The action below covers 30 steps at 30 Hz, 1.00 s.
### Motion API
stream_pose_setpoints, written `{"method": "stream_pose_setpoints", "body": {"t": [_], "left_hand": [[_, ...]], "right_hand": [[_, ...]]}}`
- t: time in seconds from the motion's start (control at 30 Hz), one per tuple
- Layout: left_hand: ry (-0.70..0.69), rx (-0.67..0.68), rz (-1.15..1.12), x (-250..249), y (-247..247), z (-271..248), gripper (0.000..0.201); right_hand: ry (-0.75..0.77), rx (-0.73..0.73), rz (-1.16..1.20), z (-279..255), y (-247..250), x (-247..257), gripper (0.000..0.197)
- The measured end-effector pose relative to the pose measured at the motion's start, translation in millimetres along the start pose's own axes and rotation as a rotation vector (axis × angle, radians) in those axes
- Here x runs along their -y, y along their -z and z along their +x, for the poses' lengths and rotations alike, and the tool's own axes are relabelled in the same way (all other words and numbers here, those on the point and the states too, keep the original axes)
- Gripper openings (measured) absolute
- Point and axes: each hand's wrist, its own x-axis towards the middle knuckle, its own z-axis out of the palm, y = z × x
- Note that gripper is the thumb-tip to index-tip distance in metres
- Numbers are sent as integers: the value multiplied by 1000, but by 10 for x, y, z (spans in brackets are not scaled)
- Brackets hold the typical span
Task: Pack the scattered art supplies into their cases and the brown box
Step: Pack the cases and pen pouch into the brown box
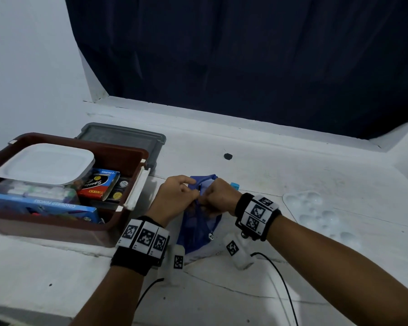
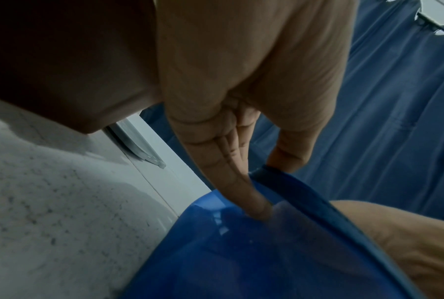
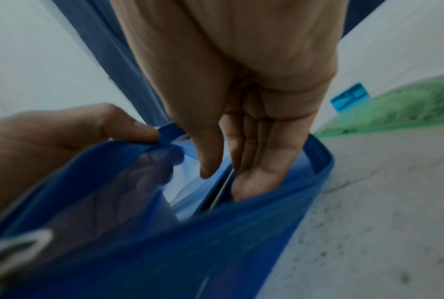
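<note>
A blue see-through pouch (image 1: 198,231) lies on the white counter in front of me, its mouth held wide. My left hand (image 1: 179,191) pinches the pouch's left rim (image 2: 292,188), thumb outside and fingers inside. My right hand (image 1: 218,196) reaches into the mouth with nearly straight fingers (image 3: 256,165). A thin dark stick (image 3: 222,192) lies beside them in the pouch (image 3: 190,252); no grip on it shows. The brown box (image 1: 57,228) stands to the left. It holds a white tray (image 1: 45,163), a crayon pack (image 1: 99,184) and a coloured-pencil box (image 1: 45,205).
A grey lid (image 1: 123,137) lies behind the brown box. A small cyan block (image 1: 234,185) sits just beyond my right hand. A clear paint palette (image 1: 316,208) lies to the right, and a small black piece (image 1: 227,156) farther back. A dark curtain hangs behind the counter.
</note>
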Motion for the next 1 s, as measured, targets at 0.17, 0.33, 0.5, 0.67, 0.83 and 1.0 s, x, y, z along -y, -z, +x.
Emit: {"method": "stream_pose_setpoints", "body": {"t": [0.17, 0.33, 0.5, 0.67, 0.83, 1.0], "left_hand": [[0, 11, -7, 34, -14, 12, 26], [6, -9, -37, 44, -44, 24, 22], [22, -31, -65, 39, -44, 23, 22], [22, -56, -90, 22, -49, 43, 22], [21, -84, -104, 22, -31, 153, 17], [15, -108, -101, -11, -27, 288, 17]], "right_hand": [[77, -207, -114, 121, 452, -219, 18], [29, -379, -297, 462, 847, -460, 10], [27, -238, -413, 605, 824, -516, 23], [61, -217, -459, 657, 808, -472, 7], [86, -268, -444, 774, 966, -427, 7], [127, -335, -460, 964, 1161, -313, 12]]}}
